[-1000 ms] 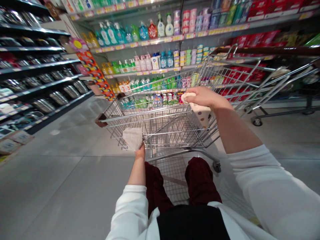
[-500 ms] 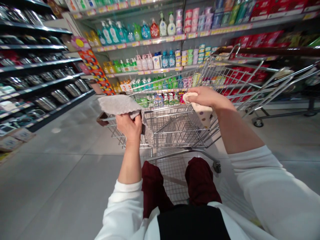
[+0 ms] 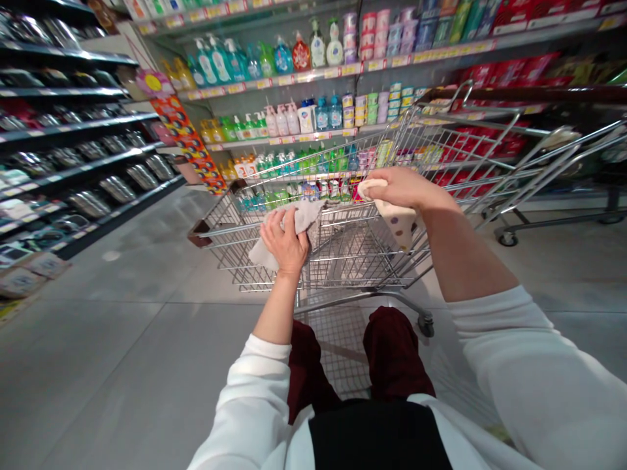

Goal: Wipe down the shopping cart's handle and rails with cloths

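We have both hands at the near long side of a wire shopping cart (image 3: 235, 228), each with a cloth in it. Our left hand (image 3: 286, 243) is closed over a grey cloth (image 3: 308, 214), fingers bent across it and the cloth against the cart's upper rail; one end spreads out to the right of our fingers and the other droops down on the left, over the wires. Our right hand (image 3: 398, 188) grips a cream dotted cloth (image 3: 398, 222) at the same side of the cart, farther right; part of this cloth is bunched at our fingertips, and a corner with brown and purple dots hangs below the hand. The two hands are well apart. A brown corner piece (image 3: 200, 234) sits at the left end of the cart, and a caster (image 3: 426, 324) stands on the grey floor (image 3: 122, 391) below its right part. Our knees, in dark red trousers (image 3: 398, 346), are on our side of the cart, under our white sleeves (image 3: 259, 372) and a black garment (image 3: 372, 434). Beyond the cart we face shelves (image 3: 313, 76) of pump bottles (image 3: 283, 55) and stacked tubs, with red packages (image 3: 519, 16) toward the right. Shiny metal pots (image 3: 117, 188) line the racks at the left, beside an orange patterned strip (image 3: 183, 140). At the right are the metal tubes of another cart (image 3: 568, 156), with parts blurred and dim.
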Demonstrator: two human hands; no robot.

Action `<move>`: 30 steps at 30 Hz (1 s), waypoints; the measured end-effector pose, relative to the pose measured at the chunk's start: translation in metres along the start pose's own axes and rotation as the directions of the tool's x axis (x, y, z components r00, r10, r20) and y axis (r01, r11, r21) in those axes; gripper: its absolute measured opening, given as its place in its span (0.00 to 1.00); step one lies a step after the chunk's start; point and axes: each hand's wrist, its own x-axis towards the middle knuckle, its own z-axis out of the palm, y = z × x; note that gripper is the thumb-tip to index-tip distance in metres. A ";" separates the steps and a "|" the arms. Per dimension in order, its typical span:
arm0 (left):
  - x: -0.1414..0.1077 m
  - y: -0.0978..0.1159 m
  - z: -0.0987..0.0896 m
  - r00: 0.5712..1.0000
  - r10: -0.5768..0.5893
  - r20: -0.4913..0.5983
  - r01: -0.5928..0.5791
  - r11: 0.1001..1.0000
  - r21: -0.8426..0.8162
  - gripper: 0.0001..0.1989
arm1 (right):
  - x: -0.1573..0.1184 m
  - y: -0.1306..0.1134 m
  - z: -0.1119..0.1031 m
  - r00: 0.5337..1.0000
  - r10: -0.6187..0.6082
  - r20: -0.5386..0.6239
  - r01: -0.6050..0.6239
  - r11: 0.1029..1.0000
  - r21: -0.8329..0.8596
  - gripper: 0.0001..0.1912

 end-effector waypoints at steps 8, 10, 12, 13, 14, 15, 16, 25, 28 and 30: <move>-0.063 -0.029 0.039 0.981 -0.108 0.160 0.104 0.994 0.034 0.21 | 0.001 0.001 0.001 1.000 -0.007 -0.006 0.007 1.000 -0.022 0.15; -0.084 -0.033 0.040 0.938 -0.212 0.275 0.190 0.976 0.103 0.18 | 0.001 0.000 0.001 1.000 0.000 -0.007 0.000 1.000 -0.026 0.15; -0.102 -0.035 0.036 0.900 -0.291 0.324 0.256 0.956 0.145 0.19 | 0.002 0.000 0.001 1.000 0.001 -0.010 -0.002 1.000 -0.023 0.16; -0.110 -0.035 0.032 0.890 -0.312 0.332 0.277 0.949 0.151 0.20 | 0.002 0.000 0.001 1.000 -0.001 -0.012 0.001 1.000 -0.021 0.16; -0.115 -0.035 0.027 0.876 -0.330 0.352 0.293 0.943 0.156 0.22 | 0.002 0.001 0.002 1.000 -0.004 -0.016 0.003 1.000 -0.020 0.16; -0.118 -0.035 0.021 0.853 -0.350 0.388 0.310 0.936 0.164 0.23 | 0.002 0.001 0.002 1.000 -0.007 -0.020 0.006 1.000 -0.021 0.16; -0.118 -0.035 0.015 0.823 -0.365 0.434 0.323 0.931 0.171 0.23 | 0.002 0.001 0.003 1.000 -0.009 -0.025 0.008 1.000 -0.022 0.16; -0.048 -0.025 -0.041 0.478 -0.006 0.878 0.291 0.944 -0.153 0.07 | 0.002 0.000 0.003 0.999 -0.010 -0.036 0.009 0.999 -0.033 0.15; -0.016 -0.014 -0.054 0.790 -0.213 0.574 0.387 0.900 -0.200 0.09 | 0.001 -0.002 0.003 0.999 -0.009 -0.042 0.008 0.999 -0.031 0.15; 0.006 -0.004 -0.058 0.912 -0.353 0.211 0.399 0.884 -0.246 0.12 | 0.001 -0.002 0.003 0.999 -0.006 -0.046 0.005 1.000 -0.022 0.15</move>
